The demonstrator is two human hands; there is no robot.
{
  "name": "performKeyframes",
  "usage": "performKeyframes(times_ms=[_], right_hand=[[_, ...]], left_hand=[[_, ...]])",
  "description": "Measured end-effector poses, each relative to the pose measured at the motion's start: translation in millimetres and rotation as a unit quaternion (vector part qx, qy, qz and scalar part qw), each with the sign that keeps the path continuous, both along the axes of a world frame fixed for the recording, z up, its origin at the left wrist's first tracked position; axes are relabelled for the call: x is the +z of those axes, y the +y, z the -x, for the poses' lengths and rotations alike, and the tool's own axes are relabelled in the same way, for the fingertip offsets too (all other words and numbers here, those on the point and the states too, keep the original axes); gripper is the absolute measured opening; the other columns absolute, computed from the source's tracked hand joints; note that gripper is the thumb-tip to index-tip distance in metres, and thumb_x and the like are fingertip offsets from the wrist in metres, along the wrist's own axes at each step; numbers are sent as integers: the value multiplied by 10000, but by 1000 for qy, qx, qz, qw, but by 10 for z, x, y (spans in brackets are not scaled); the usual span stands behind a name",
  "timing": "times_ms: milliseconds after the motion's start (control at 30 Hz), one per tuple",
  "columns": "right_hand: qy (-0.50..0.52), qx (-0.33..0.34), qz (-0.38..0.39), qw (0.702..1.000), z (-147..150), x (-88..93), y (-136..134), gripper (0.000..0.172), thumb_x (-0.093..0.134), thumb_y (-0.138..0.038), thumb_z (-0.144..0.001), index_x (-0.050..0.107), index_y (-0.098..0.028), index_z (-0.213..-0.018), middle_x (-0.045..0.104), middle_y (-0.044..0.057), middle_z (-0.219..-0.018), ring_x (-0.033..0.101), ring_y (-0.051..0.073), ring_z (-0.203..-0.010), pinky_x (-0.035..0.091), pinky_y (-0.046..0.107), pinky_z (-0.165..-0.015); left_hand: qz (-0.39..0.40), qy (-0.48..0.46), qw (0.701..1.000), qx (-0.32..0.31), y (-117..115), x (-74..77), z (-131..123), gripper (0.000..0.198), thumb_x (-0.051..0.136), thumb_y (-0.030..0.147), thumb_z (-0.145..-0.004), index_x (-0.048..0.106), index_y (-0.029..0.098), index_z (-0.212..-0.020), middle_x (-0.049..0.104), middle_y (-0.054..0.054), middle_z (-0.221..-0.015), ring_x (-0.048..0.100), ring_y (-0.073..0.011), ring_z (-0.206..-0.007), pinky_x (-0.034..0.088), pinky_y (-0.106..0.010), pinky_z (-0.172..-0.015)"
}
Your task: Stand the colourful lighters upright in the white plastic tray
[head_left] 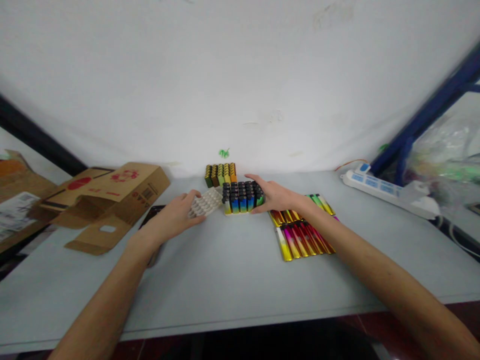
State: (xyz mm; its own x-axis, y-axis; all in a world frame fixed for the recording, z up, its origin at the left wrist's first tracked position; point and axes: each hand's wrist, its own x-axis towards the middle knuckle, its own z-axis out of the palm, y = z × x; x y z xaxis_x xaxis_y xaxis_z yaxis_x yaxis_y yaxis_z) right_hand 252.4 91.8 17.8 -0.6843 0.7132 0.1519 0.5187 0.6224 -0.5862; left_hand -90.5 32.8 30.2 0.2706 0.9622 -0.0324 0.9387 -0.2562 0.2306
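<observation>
A white tray [208,201] with rows of sockets is tilted beside my left hand [179,214], whose thumb and fingers grip its left edge. To the right of the tray, a block of black-topped lighters [242,198] in blue, green and silver stands upright in close rows. My right hand [275,194] spans that block's right end, thumb at the front corner and fingers behind. Lighters with shiny gold, red and magenta bodies [303,240] lie flat in rows under my right forearm. Behind, a second block of gold-topped lighters [221,173] stands near the wall.
An open cardboard box [127,190] lies on the left of the grey table [217,285]. Partly under my left wrist is a dark flat object [152,215]. A white power strip [390,192] rests at the back right, near a blue frame post [423,110].
</observation>
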Motion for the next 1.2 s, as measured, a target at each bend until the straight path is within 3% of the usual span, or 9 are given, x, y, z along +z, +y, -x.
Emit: performKeyframes(times_ms=[367,700,967,1200], right_hand=[[-16,-8,0,1000,-163,26,-78,1156,870,-468,-746,228,-208,-1671,651,189,-1422,665,397,-1228,530,547,-1057],[-2,-10,-5,1000,-239,33,-154,1128,862,-467,-746,261,-216,-1667,611,183,-1492,625,418,-1299,495,564,-1101],[-6,-10,6,1000,-231,75,-241,1114,852,-470,-768,252,-211,-1670,586,188,-1519,615,409,-1317,497,560,-1121],[0,1,21,1000,-247,47,-277,1120,852,-475,-769,238,-242,-1676,680,156,-1396,664,407,-1252,527,554,-1083]], left_hand=[[-12,-28,1000,-1,30,26,-68,538,628,537,-810,531,215,-1230,701,-140,-1163,694,-350,-1063,532,-436,-956],[-17,-36,999,0,41,46,-114,508,622,569,-818,576,215,-1179,725,-110,-1118,693,-319,-993,535,-405,-909],[-27,-43,999,-19,93,-27,-137,519,578,573,-852,584,212,-1226,725,-106,-1100,686,-310,-948,528,-415,-893],[-32,-40,998,-23,152,-27,-71,483,594,572,-833,613,229,-1172,742,-76,-1086,675,-257,-837,524,-375,-837]])
